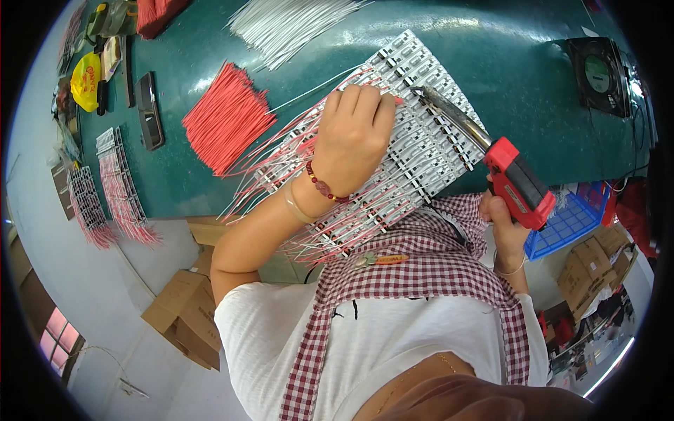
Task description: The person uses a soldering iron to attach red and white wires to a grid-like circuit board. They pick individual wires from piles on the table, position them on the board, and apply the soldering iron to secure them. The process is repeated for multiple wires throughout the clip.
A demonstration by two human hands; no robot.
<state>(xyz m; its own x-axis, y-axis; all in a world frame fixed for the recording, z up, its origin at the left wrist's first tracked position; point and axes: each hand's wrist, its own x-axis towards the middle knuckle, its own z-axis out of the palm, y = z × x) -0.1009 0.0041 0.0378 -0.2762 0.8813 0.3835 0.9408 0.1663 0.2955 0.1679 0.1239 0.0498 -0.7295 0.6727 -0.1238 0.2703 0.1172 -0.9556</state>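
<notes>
- Circuit-board panel (432,144): aslant at the desk's (519,105) near edge, wires (267,147) trailing leftward.
- Left hand (354,130): bent over it; fingertips hidden, so I cannot tell its grip.
- Right hand (504,219): grip wrapped round the soldering gun (519,182), tip beside the left fingers.
- Likely soldering wires; next calls for steady wire, careful tip contact.
- Red bundle (228,119): left.

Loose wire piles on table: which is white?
The white pile at top centre, beyond the left hand; the middle-left pile and top-left pile are both red.
</notes>
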